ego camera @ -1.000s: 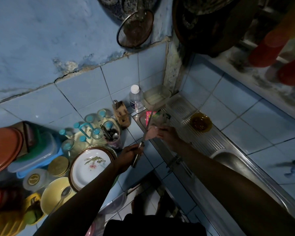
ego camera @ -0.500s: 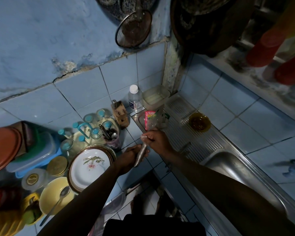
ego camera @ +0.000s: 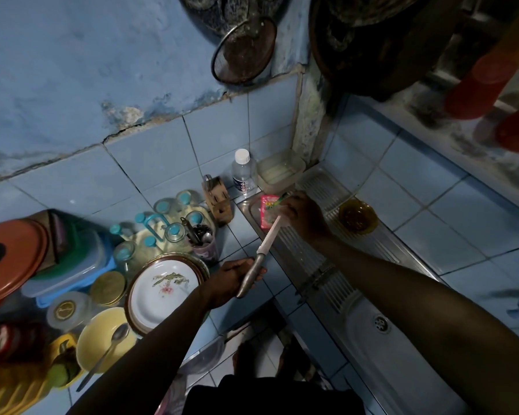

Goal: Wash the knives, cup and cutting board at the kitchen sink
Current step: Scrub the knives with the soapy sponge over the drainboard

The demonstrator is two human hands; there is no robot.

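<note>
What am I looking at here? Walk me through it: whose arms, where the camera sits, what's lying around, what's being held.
No machine here: a person wears a camera on the head, so this one view looks down along both arms. The left hand grips the metal handle of a knife, its serrated blade pointing away. The right hand reaches to the blade's tip beside a pink packet on the steel drainboard; what its fingers hold is unclear. A brown bowl also sits on the drainboard, with the sink basin nearer. On the tiled counter to the left: a floral plate, a yellow bowl with a spoon, jars, and a water bottle.
</note>
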